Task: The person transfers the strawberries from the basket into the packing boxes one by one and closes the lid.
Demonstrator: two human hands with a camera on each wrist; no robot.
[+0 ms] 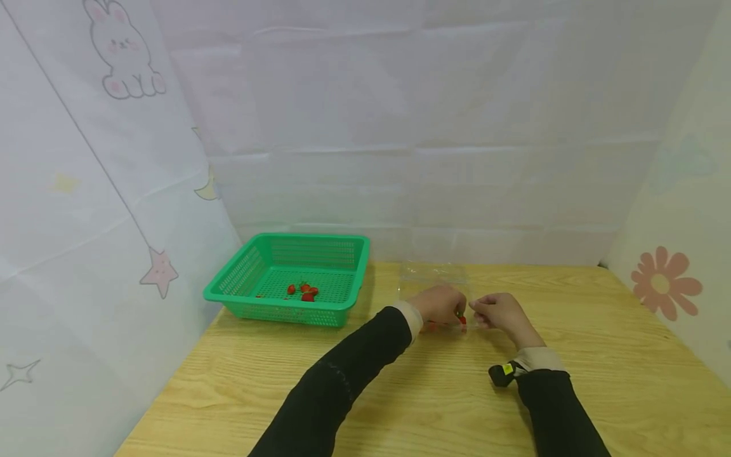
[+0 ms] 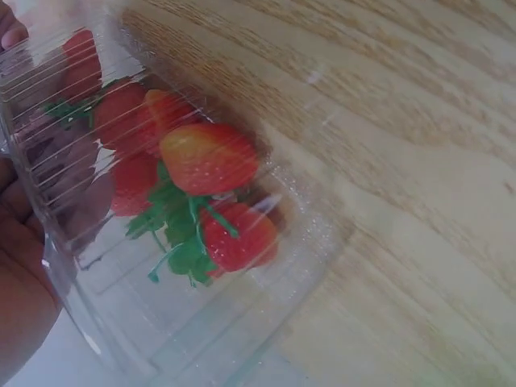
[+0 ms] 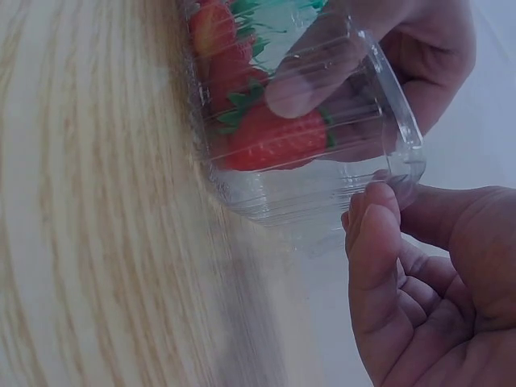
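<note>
A clear plastic container (image 1: 407,287) stands on the table, its ribbed wall close up in both wrist views. Inside it lie several red strawberries with green leaves (image 2: 210,159). My left hand (image 1: 438,304) reaches down into the container, thumb and fingers on a strawberry (image 3: 274,143) at the right end, seen through the wall. With its thumb and fingertips, my right hand (image 1: 501,312) pinches the container's rim at the right corner.
To the left on the wooden table (image 1: 434,393) sits a green plastic basket (image 1: 228,297) with a few strawberries (image 1: 308,296) in it. White printed cloth (image 1: 342,127) hangs behind the table and along both sides.
</note>
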